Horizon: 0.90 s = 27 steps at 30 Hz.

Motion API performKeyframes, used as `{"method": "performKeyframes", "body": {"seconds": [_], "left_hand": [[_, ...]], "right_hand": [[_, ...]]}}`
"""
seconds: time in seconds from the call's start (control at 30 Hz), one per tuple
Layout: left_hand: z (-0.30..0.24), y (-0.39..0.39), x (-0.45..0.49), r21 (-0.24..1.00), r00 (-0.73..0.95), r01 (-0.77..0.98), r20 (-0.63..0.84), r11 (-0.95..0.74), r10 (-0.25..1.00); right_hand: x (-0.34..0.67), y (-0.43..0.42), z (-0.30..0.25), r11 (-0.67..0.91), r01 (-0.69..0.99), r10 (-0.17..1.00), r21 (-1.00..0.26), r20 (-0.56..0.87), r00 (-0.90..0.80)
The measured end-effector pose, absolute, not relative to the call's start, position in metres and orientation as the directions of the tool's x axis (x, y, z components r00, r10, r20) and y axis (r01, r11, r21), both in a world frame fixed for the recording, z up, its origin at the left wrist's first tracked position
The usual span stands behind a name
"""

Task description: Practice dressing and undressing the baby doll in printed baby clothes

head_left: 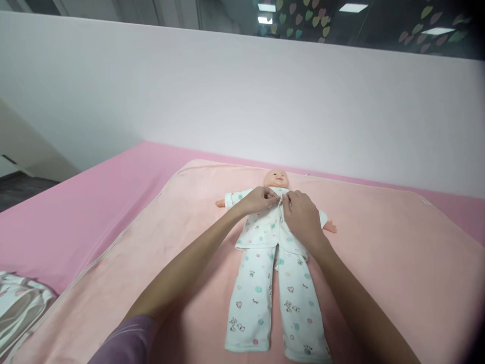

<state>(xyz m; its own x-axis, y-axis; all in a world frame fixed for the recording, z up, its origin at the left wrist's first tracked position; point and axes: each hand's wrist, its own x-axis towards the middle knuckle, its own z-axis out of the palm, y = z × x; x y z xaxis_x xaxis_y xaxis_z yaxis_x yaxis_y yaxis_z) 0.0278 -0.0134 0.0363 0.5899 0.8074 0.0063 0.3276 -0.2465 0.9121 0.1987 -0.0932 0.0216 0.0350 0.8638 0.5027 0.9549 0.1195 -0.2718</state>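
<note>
A baby doll (pixel 276 178) lies on its back, dressed in a white patterned pajama top (pixel 261 230) and matching pants (pixel 252 298). Its arms stretch out to both sides. At the upper chest, my left hand (pixel 261 199) pinches the top's front edge near the neck. Just across the front opening, my right hand (pixel 301 212) has its fingers closed on the other edge of the top. The fingertips of both hands nearly meet. Whatever fastener lies between them is too small to make out. Below the hands the top's front edges run side by side down to the hem.
A peach blanket (pixel 182 212) lies under the doll, over a pink padded surface (pixel 113 182). Folded patterned cloth (pixel 22 303) sits at the lower left. A white wall (pixel 242 101) rises behind, with dark glass and heart stickers above it.
</note>
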Motion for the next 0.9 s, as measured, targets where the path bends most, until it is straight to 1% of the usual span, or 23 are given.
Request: {"method": "performKeyframes", "body": {"seconds": [0.03,0.1,0.17,0.2,0.27,0.37,0.47,0.6,0.67,0.77,0.83,0.9], "left_hand": [[0.036,-0.011,0.031,0.905,0.544,0.344,0.026,-0.251,0.839],[0.034,-0.004,0.039,0.884,0.447,0.399,0.046,-0.245,0.893],[0.032,0.004,0.046,0.855,0.408,0.461,0.033,-0.237,0.912],[0.03,0.007,0.05,0.845,0.411,0.478,0.028,-0.241,0.911],[0.025,0.013,0.054,0.847,0.427,0.467,0.036,-0.254,0.904],[0.02,0.018,0.054,0.892,0.454,0.384,0.044,-0.24,0.89],[0.022,0.019,0.052,0.92,0.484,0.342,0.003,-0.193,0.875],[0.031,0.016,0.052,0.929,0.487,0.336,-0.033,-0.153,0.873],[0.033,0.014,0.053,0.931,0.484,0.329,-0.022,-0.159,0.875],[0.031,0.013,0.055,0.937,0.475,0.31,-0.008,-0.159,0.88],[0.03,0.012,0.055,0.947,0.469,0.287,-0.008,-0.144,0.883],[0.028,0.012,0.055,0.956,0.459,0.264,-0.012,-0.124,0.888]], "right_hand": [[0.204,-0.084,0.024,0.11,0.933,0.879,-0.342,0.473,0.07],[0.214,-0.063,0.025,0.078,0.861,0.923,-0.502,0.363,0.128],[0.221,-0.044,0.021,0.028,0.767,0.96,-0.641,0.231,0.158],[0.224,-0.037,0.018,0.008,0.724,0.97,-0.69,0.182,0.163],[0.229,-0.03,0.012,-0.007,0.656,0.977,-0.755,0.135,0.166],[0.238,-0.029,0.007,0.014,0.589,0.987,-0.808,0.105,0.121],[0.248,-0.029,0.006,0.017,0.561,0.994,-0.828,0.076,0.083],[0.253,-0.026,0.006,-0.003,0.487,0.993,-0.873,0.057,0.107],[0.248,-0.028,0.007,-0.009,0.489,0.989,-0.873,0.064,0.134],[0.233,-0.036,0.012,-0.021,0.596,0.965,-0.803,0.14,0.222],[0.221,-0.044,0.013,-0.005,0.699,0.932,-0.715,0.251,0.263],[0.209,-0.049,0.013,0.026,0.796,0.894,-0.604,0.37,0.252]]}}
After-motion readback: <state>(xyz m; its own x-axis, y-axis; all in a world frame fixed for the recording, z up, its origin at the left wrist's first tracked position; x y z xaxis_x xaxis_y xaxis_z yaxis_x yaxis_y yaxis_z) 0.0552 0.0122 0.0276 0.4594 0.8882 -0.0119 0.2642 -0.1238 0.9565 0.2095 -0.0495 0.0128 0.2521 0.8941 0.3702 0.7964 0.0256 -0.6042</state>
